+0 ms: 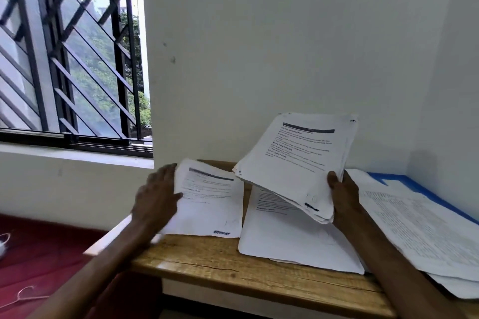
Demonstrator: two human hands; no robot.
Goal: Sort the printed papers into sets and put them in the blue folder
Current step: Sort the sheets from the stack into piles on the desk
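Observation:
My right hand [342,199] grips a thick stack of printed papers [293,163] by its lower right edge and holds it tilted above the table. My left hand [155,197] rests on the left edge of a single printed sheet [210,202] lying at the table's left end; its fingers look fairly straight but blurred. Another set of papers [293,238] lies flat in the middle, under the raised stack. The blue folder [414,186] lies at the right, mostly covered by a further pile of printed sheets [425,230].
The wooden table [223,259] stands against a white wall in a corner. A barred window [72,59] is at the left above a sill. Red floor [39,261] with a thin wire lies to the left of the table.

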